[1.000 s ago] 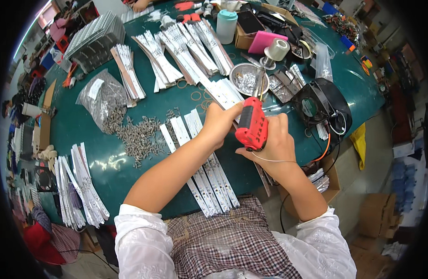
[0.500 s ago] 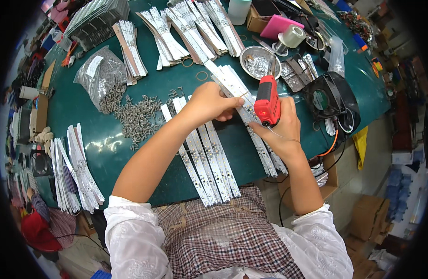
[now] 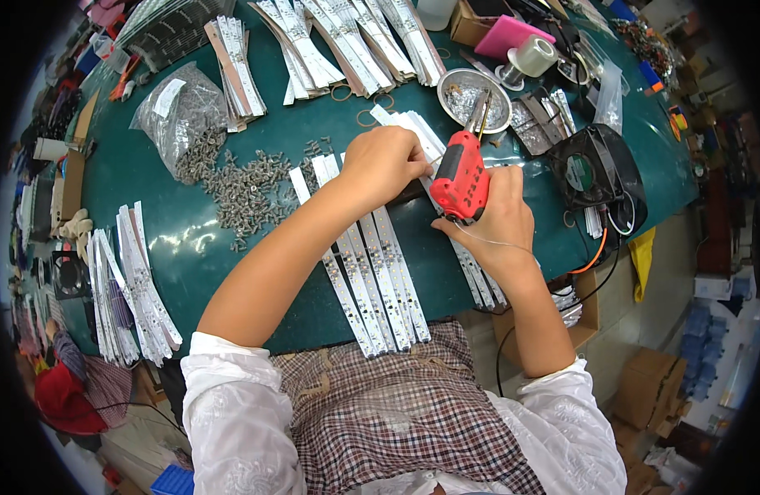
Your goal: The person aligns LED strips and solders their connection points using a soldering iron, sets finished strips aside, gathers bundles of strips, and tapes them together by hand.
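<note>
My right hand (image 3: 500, 219) is wrapped round a red and black soldering gun (image 3: 462, 177). The gun's thin metal tip slants up over the rim of a small metal dish (image 3: 453, 107) holding silvery scraps. A fine wire runs from the gun across my right hand. My left hand (image 3: 388, 161) is closed at the left edge of a stack of white LED strips (image 3: 477, 276), fingertips pinching there; the gun and both hands hide the stack's middle. Left of it, several LED strips (image 3: 372, 280) lie side by side, reaching past the table's near edge.
A heap of small metal parts (image 3: 248, 198) spills from a clear plastic bag (image 3: 182, 107). Bundled strips (image 3: 347, 45) line the back; more strips (image 3: 128, 285) lie at the left. To the right stand a black fan (image 3: 590, 173) and a spool (image 3: 533, 56).
The soldering gun has turned, its tip now slanting right over the dish. My left hand stays by the strips, fingers curled tighter. The whole view has shifted slightly.
</note>
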### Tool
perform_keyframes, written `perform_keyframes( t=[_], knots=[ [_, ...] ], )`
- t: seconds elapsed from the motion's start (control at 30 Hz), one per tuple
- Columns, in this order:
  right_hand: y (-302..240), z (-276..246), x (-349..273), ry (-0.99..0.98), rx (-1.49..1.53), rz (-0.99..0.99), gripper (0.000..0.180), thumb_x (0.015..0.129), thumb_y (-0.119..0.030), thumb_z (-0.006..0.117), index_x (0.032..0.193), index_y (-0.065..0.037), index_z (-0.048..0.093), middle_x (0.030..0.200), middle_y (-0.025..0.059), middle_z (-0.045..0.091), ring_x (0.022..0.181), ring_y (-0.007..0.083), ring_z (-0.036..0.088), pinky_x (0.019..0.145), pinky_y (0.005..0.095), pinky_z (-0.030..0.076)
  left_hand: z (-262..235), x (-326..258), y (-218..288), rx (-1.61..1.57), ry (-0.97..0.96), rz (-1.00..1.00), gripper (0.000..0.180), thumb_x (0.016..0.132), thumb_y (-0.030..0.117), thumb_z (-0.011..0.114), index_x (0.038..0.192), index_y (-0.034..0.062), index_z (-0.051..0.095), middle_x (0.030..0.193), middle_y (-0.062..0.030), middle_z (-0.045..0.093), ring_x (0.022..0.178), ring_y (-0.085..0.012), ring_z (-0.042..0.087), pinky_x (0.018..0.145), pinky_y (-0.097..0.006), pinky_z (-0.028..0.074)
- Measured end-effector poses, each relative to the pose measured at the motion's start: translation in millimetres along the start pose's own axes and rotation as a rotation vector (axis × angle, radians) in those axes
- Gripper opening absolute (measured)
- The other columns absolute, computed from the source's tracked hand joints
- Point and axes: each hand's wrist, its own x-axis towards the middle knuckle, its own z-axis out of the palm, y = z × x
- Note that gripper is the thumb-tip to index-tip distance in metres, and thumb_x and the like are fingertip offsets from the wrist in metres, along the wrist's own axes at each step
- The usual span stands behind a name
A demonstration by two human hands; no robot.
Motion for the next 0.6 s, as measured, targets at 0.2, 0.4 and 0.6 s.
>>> perform_keyframes(
  t=[0.2,0.4,0.6],
  knots=[
    [4,7,-1,0.029,-0.055,-0.027,0.066,0.059,-0.024,0.090,0.107,-0.004,0.047,0.107,0.0144,0.048,0.075,0.0384,0.062,0.063,0.0471,0.052,3,3,-13,0.099,-0.015,0.198,0.013,0.078,0.017,0.067,0.077,0.0043,0.066,0.076,-0.0135,0.067,0.071,-0.0325,0.065,0.065,-0.042,0.051],
    [1,9,-7,0.048,-0.053,-0.005,0.062,0.063,-0.022,0.087,0.107,-0.004,0.048,0.106,0.0149,0.048,0.076,0.0388,0.062,0.064,0.0477,0.052,-32,29,-50,0.511,0.294,0.310,0.010,0.072,0.007,0.061,0.079,0.0027,0.054,0.077,-0.0187,0.063,0.073,-0.0390,0.064,0.066,-0.047,0.051],
    [-2,12,-8,0.049,-0.050,0.049,0.063,0.060,-0.018,0.088,0.108,-0.006,0.049,0.104,0.0121,0.050,0.084,0.0360,0.061,0.068,0.0444,0.051,-75,61,-66,0.398,0.310,0.148,0.016,0.072,0.012,0.070,0.079,0.0022,0.059,0.076,-0.0154,0.066,0.072,-0.0342,0.066,0.064,-0.042,0.051]
  ],
)
